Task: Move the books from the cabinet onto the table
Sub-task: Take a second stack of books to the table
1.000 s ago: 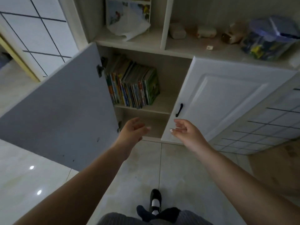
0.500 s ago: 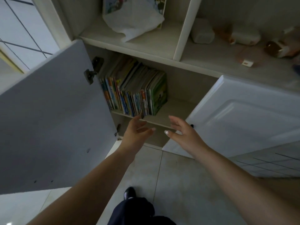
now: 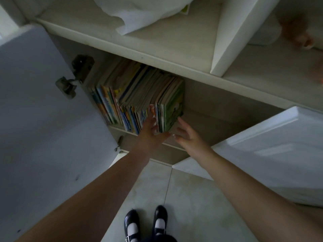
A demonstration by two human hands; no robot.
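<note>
Inside cabinet, upper compartment: books (image 3: 138, 100), upright row w/ spines facing out, packed toward 9 o'clock side by door hinge (image 3: 73, 77); green-cover vol. at 3 o'clock end.
Cabinet (image 3: 227, 109): both doors open; L door (image 3: 43, 128) swung toward 9 o'clock, R door (image 3: 272, 151) toward 3 o'clock.
Left hand (image 3: 150, 131): fingers straight, narrow spread, tips on spines near 3 o'clock end of row; nothing gripped.
Right hand (image 3: 188, 137): fingers wide, loose; just beside green end book at its 4 o'clock; contact – cannot tell.
Shelf above (image 3: 174, 44): white cloth or bag (image 3: 139, 13) at 12 o'clock; blurred orange item (image 3: 297, 34) at 2 o'clock, type unclear.
Floor (image 3: 192, 198): pale tiles; black shoes (image 3: 145, 222) w/ white socks at 6 o'clock.
</note>
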